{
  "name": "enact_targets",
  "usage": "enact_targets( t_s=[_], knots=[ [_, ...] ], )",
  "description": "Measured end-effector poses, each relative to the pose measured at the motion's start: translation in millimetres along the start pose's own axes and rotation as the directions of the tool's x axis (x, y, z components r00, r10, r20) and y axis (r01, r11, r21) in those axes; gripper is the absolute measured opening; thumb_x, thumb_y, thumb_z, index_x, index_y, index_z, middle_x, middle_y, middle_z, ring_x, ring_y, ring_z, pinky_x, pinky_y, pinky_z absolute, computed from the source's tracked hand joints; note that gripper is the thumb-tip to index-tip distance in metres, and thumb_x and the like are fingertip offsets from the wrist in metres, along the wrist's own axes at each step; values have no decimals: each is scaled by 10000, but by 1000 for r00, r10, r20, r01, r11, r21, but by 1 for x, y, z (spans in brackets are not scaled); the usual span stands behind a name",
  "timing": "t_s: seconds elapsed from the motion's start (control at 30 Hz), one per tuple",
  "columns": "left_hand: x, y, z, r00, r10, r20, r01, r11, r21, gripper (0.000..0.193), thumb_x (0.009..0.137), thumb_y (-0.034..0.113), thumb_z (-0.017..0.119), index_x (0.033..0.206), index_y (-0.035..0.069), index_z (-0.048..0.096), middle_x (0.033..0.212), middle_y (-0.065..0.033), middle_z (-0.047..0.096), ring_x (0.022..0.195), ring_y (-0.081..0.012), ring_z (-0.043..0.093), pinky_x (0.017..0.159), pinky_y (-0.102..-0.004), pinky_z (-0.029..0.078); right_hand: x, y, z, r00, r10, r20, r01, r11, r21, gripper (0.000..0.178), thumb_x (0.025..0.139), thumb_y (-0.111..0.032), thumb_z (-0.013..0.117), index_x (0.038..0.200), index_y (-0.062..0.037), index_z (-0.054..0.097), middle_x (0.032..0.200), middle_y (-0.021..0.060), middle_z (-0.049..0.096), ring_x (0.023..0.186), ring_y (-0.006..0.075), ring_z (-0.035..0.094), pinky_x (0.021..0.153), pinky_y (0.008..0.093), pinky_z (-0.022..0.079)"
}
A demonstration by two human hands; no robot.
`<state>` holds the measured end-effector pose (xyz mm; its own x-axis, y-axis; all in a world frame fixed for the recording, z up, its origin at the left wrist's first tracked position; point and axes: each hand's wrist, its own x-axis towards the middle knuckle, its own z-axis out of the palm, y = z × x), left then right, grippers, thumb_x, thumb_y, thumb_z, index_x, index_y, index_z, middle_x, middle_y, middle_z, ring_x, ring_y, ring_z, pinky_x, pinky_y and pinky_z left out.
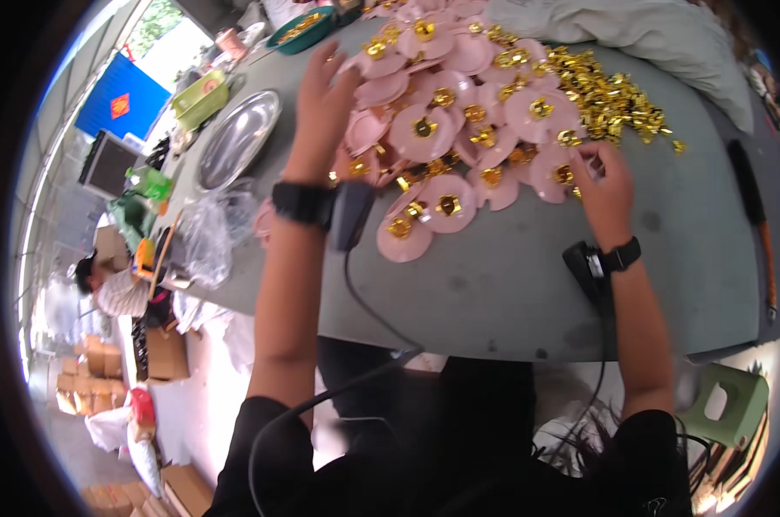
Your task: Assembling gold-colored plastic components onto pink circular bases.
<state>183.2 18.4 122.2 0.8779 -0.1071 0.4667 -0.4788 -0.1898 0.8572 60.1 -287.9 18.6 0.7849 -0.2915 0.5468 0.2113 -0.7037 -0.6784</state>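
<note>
A heap of thin pink discs (pixel 423 133), many with a shiny gold foil piece (pixel 448 204) at the middle, covers the far centre of the grey table (pixel 511 284). My left hand (pixel 321 108) is raised at the heap's left edge, fingers apart, with a small gold glint by a fingertip. At the heap's right side, my right hand (pixel 605 181) has its fingers curled together next to a pink disc (pixel 552 172). Whatever those fingers hold, if anything, is hidden. Beyond it lies a loose pile of gold foil pieces (pixel 610 95).
A steel oval tray (pixel 239 142), clear plastic bags (pixel 209 237) and a green bowl of gold pieces (pixel 302 33) stand left. Grey cloth (pixel 640 34) lies far right, a black-and-orange rod (pixel 756 215) nearer. A green stool (pixel 726 405) is lower right. Another person (pixel 123 289) is leftward.
</note>
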Motion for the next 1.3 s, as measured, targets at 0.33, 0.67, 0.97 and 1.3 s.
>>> enact_targets(
  t_s=[0.33, 0.67, 0.97, 1.3],
  knots=[
    [-125, -55, -105, 980, 131, -146, 39, 598, 800, 503, 799, 146, 580, 1273, 56, 440, 1274, -165, 466, 1175, -298, 448, 981, -377, 337, 41, 109, -7, 991, 90, -100, -119, 931, -344, 856, 717, -425, 685, 1375, -70, 269, 1393, 238, 273, 1274, 377, 299, 1033, 428, 255],
    [-169, -101, -119, 996, 63, -59, 25, 435, 900, 715, 648, 328, 692, 1283, 123, 434, 1233, -183, 456, 1192, -343, 376, 1011, -470, 231, 96, 168, 21, 997, -31, 76, 69, 821, -566, 588, 669, -278, 741, 1176, -70, 528, 1264, 220, 437, 1154, 360, 435, 948, 434, 383],
    [-185, -97, -124, 967, 26, -254, 170, 677, 716, 326, 650, 151, 695, 963, 106, 620, 1020, -108, 533, 956, -299, 476, 846, -388, 382, 65, 140, 5, 986, 7, 166, 39, 961, -274, 500, 718, -218, 708, 1131, -8, 521, 1092, 153, 554, 1015, 272, 523, 867, 351, 416],
    [-190, -96, -132, 946, -9, -324, 176, 853, 491, 289, 686, 102, 673, 961, 44, 607, 671, -57, 508, 613, -164, 495, 591, -278, 410, 9, 98, -15, 950, 74, 303, -30, 989, -145, 509, 717, -225, 698, 1122, 20, 510, 1029, 138, 569, 958, 229, 550, 845, 314, 422]
  ],
)
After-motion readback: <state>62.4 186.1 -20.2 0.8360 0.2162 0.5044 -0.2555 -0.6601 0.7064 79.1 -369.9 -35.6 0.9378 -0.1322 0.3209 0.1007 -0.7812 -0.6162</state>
